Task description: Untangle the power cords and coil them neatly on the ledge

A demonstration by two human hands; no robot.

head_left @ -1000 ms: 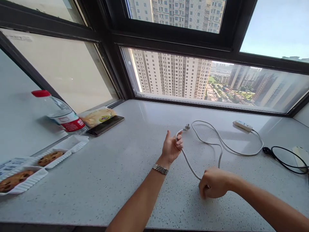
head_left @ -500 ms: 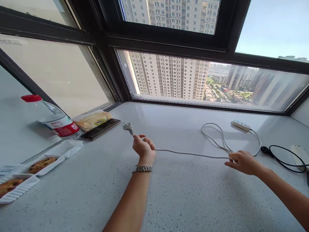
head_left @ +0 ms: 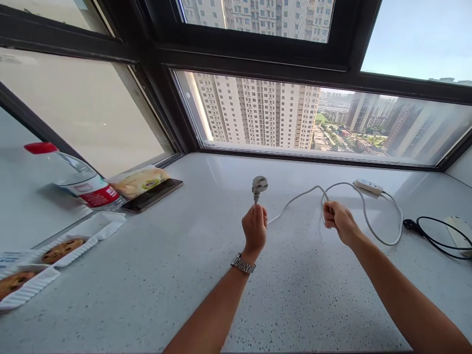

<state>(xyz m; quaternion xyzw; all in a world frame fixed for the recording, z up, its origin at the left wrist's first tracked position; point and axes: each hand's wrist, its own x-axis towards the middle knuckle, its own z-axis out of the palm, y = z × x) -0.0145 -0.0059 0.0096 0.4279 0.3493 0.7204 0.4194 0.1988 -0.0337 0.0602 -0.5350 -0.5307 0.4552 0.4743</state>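
My left hand (head_left: 254, 228), with a metal watch on the wrist, is closed round a white power cord (head_left: 295, 199) just below its plug (head_left: 259, 185), which stands upright above the fist. My right hand (head_left: 337, 220) is closed on the same cord further along, where it bends into a loop. From there the cord curves over the speckled counter (head_left: 236, 290) to a white power strip (head_left: 368, 187) by the window.
At the left are a water bottle (head_left: 79, 179) with a red cap, a snack packet (head_left: 138, 180), a dark phone (head_left: 153, 195) and white trays with cookies (head_left: 59, 244). A black cable (head_left: 435, 231) lies at the right edge. Black window frames border the counter's far side.
Both hands have come closer together. The left hand moved right and raised the plug upright; the right hand moved left and up, so the stretched cord now hangs in a loop.
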